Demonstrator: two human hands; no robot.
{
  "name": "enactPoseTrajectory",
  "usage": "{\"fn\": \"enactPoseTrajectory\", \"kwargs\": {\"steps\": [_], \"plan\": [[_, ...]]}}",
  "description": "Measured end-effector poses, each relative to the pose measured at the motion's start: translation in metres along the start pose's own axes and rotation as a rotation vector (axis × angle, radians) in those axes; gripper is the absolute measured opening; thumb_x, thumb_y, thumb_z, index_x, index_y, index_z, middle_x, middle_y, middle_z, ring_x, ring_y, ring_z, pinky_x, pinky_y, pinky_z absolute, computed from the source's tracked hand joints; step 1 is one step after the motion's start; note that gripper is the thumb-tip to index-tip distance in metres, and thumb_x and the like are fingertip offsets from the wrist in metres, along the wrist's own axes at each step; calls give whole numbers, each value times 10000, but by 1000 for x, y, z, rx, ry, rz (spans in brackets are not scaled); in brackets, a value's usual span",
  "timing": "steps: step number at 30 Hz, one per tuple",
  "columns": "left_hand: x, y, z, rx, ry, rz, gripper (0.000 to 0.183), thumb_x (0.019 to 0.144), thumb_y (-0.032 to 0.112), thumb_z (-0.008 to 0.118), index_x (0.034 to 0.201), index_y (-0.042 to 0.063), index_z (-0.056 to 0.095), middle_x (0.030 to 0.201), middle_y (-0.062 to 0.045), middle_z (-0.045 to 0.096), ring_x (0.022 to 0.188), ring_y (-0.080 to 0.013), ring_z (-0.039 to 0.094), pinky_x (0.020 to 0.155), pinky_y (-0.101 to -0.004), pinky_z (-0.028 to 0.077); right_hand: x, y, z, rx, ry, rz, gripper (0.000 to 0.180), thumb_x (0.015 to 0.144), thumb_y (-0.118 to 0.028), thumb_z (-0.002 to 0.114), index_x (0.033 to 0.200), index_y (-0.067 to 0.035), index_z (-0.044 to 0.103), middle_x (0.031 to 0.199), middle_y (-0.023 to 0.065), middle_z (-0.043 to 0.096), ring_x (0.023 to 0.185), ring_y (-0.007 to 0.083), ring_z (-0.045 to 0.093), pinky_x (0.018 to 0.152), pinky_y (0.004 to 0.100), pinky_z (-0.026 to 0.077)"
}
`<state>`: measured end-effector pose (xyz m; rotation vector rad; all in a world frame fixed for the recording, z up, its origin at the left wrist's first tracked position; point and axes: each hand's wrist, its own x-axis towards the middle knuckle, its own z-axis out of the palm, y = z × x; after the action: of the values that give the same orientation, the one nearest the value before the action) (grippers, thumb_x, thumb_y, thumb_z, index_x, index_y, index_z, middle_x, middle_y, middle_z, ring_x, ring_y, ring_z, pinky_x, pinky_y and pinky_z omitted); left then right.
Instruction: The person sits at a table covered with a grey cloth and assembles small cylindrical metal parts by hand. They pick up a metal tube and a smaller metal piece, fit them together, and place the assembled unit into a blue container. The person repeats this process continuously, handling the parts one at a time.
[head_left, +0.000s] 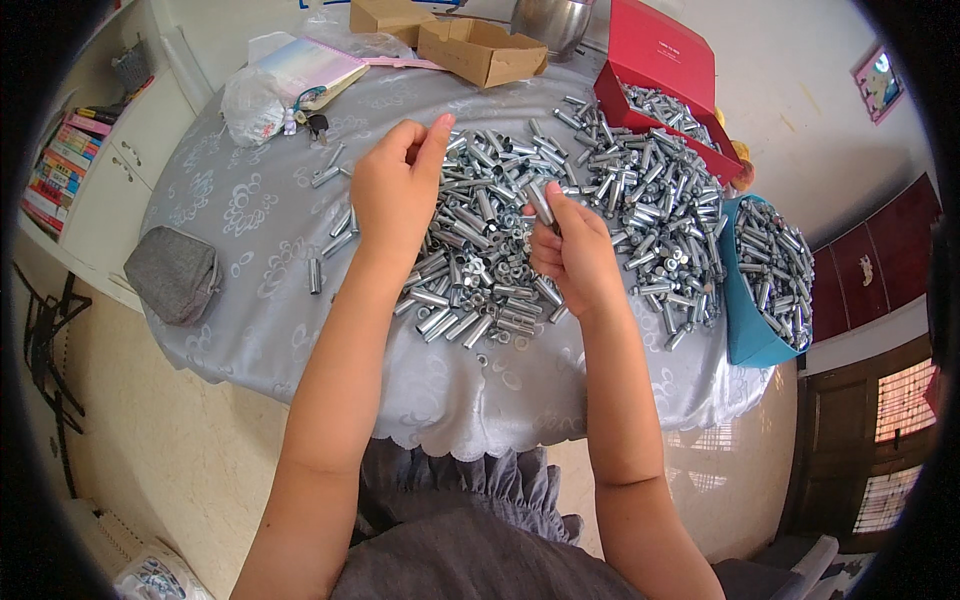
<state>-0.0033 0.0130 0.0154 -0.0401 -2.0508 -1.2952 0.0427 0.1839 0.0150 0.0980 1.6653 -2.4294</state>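
My right hand (574, 251) grips a metal sleeve (540, 202) between thumb and fingers, above a pile of loose metal sleeves, nuts and washers (487, 217). Left of it, my left hand (401, 180) is raised over the pile's left side, thumb up and fingers curled away from the camera; whether it holds something small is hidden. To the right lies a second pile, of sleeve anchor bolts (652, 195). A red box (660, 52) with its lid up and a teal fabric bin (742, 315) both contain many metal bolts and sleeves.
A patterned grey tablecloth (255, 300) covers the table. Around its edges are a grey zip pouch (174, 275), a notebook (307, 64), a plastic bag (255, 105), keys (318, 126), a cardboard box (484, 56) and a metal pot (551, 26). A few loose sleeves (314, 276) lie left of the pile.
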Motion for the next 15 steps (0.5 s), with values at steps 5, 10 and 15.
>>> {"fn": "enactPoseTrajectory", "kwargs": {"steps": [5,10,15], "plan": [[0,-2,1,14,-30,-6,327,807,329,632,715,19,584,581,-90,580,500,-210,544,491,-311,411,6,2,0,-9,28,-8,331,934,-320,421,839,-21,528,515,-68,294,401,26,220,363,199,160],[-1,-2,4,-83,-1,-29,273,803,253,658,738,-1,585,599,-35,565,532,-89,486,510,-242,400,9,0,-2,35,16,7,326,934,-315,423,838,-21,527,516,-67,292,405,28,223,364,201,165],[0,-6,5,-126,-44,-41,230,791,210,672,779,-4,588,640,-45,595,566,-92,520,534,-230,418,7,0,-4,88,1,1,324,934,-317,426,841,-21,520,516,-64,282,409,36,227,370,203,171]]}}
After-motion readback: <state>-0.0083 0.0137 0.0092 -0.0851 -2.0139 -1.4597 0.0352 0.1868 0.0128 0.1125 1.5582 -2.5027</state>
